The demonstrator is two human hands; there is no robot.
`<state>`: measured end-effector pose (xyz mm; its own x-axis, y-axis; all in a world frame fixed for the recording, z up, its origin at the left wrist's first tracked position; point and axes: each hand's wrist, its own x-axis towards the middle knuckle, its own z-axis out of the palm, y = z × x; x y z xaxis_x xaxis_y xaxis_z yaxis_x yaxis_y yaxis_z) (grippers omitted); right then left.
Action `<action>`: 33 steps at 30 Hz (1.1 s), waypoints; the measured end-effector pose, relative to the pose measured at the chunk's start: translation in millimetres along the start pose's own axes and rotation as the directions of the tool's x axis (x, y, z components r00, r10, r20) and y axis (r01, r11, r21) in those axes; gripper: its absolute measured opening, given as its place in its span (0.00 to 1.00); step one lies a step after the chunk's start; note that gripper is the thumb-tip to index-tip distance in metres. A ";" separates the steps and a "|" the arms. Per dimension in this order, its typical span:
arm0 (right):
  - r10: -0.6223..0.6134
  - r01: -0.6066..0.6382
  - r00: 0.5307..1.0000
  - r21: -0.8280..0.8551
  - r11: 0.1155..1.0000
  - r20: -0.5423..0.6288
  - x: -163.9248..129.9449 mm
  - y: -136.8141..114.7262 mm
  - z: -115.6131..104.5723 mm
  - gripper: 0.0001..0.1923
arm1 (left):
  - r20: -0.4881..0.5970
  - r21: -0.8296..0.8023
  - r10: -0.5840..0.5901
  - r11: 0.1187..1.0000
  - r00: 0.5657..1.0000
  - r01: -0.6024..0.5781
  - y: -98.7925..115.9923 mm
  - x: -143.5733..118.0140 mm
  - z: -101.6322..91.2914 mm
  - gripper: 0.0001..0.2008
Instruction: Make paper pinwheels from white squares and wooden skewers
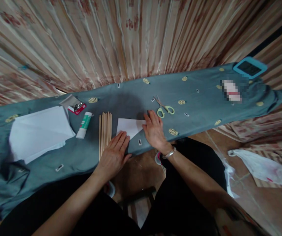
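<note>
A small folded white paper (129, 126) lies on the blue-grey cloth (136, 98) near the table's front edge. My left hand (113, 154) rests flat with its fingertips on the paper's lower left corner. My right hand (153, 130) presses flat on the paper's right side, fingers spread. Just left of the paper lies a bundle of thin wooden sticks (105, 131). A glue stick (84, 124) lies left of the sticks. Green-handled scissors (164, 108) lie just beyond my right hand.
A stack of white paper sheets (39, 132) lies at the left, with a small open red box of pins (76, 107) behind it. A turquoise-framed device (249, 67) sits at the far right end. A striped curtain hangs behind; a white plastic bag (264, 167) lies on the floor.
</note>
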<state>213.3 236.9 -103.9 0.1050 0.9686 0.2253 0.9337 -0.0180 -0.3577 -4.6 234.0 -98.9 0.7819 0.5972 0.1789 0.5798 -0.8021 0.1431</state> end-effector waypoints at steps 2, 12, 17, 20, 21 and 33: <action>0.025 -0.025 1.000 0.022 0.999 -0.009 0.7 6.2 0.0 0.25 | -0.001 -0.002 0.007 1.000 1.000 -0.007 -0.5 -0.4 0.9 0.29; 0.047 -0.043 0.998 0.082 0.996 -0.044 3.5 11.3 5.6 0.23 | 0.000 0.092 0.012 0.996 1.000 -0.012 4.6 -15.3 -5.3 0.28; 0.063 -0.061 0.998 0.073 0.995 -0.026 4.0 11.9 4.0 0.22 | 0.030 0.120 -0.006 0.993 1.000 0.002 8.7 -35.1 -20.8 0.26; 0.059 -0.056 0.998 0.079 0.995 -0.036 4.4 12.2 3.6 0.22 | 0.017 0.125 -0.018 0.992 1.000 0.016 11.1 -44.6 -25.0 0.24; 0.059 -0.055 0.997 0.085 0.995 -0.045 4.6 12.5 3.8 0.22 | 0.015 0.134 -0.023 0.991 1.000 0.021 11.9 -47.0 -25.6 0.23; 0.030 -0.010 0.994 0.181 0.983 -0.105 14.5 28.3 3.1 0.25 | 0.006 0.113 -0.084 0.990 0.996 0.082 16.5 -57.0 -25.3 0.23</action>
<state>240.1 251.3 -113.6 0.1680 0.9361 0.3089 0.8554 0.0173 -0.5178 -45.4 187.0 -82.2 0.7322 0.6621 0.1601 0.6644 -0.7459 0.0463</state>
